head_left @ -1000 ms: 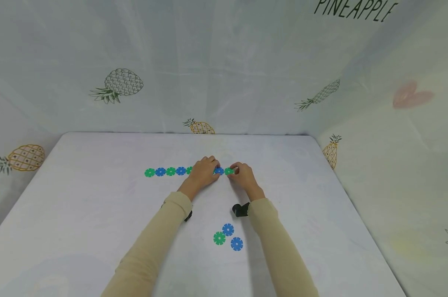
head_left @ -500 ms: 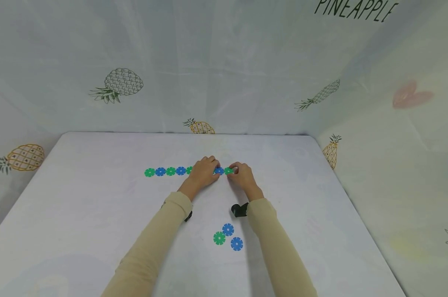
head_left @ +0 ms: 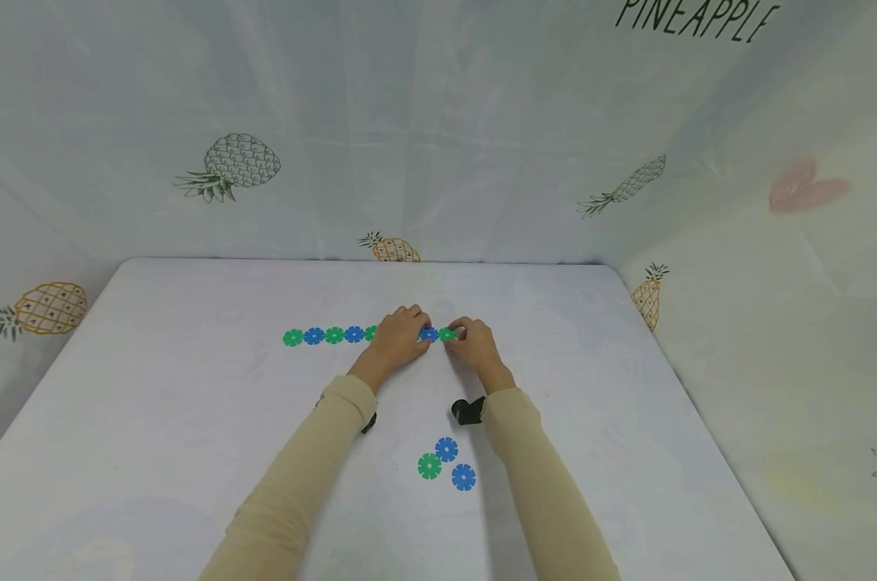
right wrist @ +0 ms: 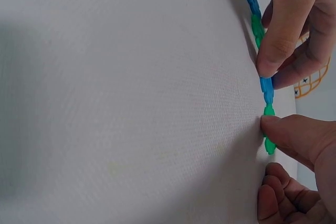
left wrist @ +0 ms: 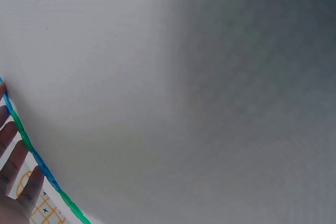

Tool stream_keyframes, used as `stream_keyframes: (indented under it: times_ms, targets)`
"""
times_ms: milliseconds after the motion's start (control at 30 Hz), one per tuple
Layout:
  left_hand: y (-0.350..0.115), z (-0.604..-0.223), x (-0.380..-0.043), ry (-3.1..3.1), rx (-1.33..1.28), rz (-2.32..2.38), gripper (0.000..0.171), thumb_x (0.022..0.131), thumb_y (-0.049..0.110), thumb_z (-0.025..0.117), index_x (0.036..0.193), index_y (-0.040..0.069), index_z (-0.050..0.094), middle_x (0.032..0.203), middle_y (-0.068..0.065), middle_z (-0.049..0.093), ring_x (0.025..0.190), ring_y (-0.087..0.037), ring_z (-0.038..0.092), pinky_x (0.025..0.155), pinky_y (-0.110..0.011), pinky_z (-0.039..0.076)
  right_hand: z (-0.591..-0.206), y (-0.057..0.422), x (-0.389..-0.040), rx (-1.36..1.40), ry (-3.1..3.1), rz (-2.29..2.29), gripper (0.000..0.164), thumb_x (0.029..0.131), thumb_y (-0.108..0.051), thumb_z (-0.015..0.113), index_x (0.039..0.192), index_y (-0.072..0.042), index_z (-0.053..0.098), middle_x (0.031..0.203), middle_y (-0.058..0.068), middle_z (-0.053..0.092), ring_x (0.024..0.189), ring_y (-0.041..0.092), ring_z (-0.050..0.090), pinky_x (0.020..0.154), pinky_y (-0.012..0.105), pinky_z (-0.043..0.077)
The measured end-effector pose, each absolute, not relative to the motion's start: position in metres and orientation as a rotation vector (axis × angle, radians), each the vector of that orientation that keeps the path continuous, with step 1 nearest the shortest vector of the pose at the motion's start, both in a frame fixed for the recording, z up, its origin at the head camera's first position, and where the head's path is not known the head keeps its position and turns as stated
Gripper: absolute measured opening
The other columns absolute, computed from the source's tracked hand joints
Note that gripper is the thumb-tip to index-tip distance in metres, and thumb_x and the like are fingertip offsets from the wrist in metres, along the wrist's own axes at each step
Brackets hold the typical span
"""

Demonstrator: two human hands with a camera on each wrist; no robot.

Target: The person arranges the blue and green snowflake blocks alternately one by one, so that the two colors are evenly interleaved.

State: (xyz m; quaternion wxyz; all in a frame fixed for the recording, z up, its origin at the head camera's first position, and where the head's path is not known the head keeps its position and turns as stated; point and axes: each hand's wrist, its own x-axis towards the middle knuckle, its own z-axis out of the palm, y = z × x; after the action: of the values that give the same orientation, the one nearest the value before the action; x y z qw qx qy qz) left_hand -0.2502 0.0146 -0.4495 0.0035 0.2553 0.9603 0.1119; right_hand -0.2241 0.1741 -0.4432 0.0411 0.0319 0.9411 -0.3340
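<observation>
A straight row of notched, flower-shaped snap discs (head_left: 334,335), alternating green and blue, runs across the white table. My left hand (head_left: 396,337) covers part of the row and pinches it by the blue disc (right wrist: 267,91) near the right end, thumb on the near side. With thumb and finger, my right hand (head_left: 478,349) grips the green disc (right wrist: 270,145) at the row's right end. Its edge meets the blue disc's edge in the right wrist view. In the left wrist view the left fingers (left wrist: 17,162) lie along the far side of the discs.
Nearer the body lie three loose discs: a blue disc (head_left: 446,449), a green disc (head_left: 429,466) and another blue disc (head_left: 463,477). A black wrist camera (head_left: 469,411) sticks out from the right sleeve. A pineapple-printed curtain (head_left: 438,145) hangs behind the table (head_left: 191,436).
My right hand and forearm have shifted very slightly left, bringing the green end disc a touch closer to the blue one. My left hand stays put.
</observation>
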Motion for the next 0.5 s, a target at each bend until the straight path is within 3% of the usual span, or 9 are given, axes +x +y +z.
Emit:
stream_keyframes:
  times_ms: [500]
  targets:
    - [0.0143,-0.4459,-0.2479,2.991,0.779,0.354,0.032,0.089,0.030,0.062,0.114,0.011,0.060,0.115,-0.006,0.056,0.108,-0.024,0.051,0.092,-0.040,0.046,-0.4408,0.1742,-0.2231,0.093,2.881,-1.013,0.031,0.085,-0.014,0.066,0.114,-0.004,0.062,0.089,0.013,0.055,0.076,0.020,0.047,0.064,0.027,0.040]
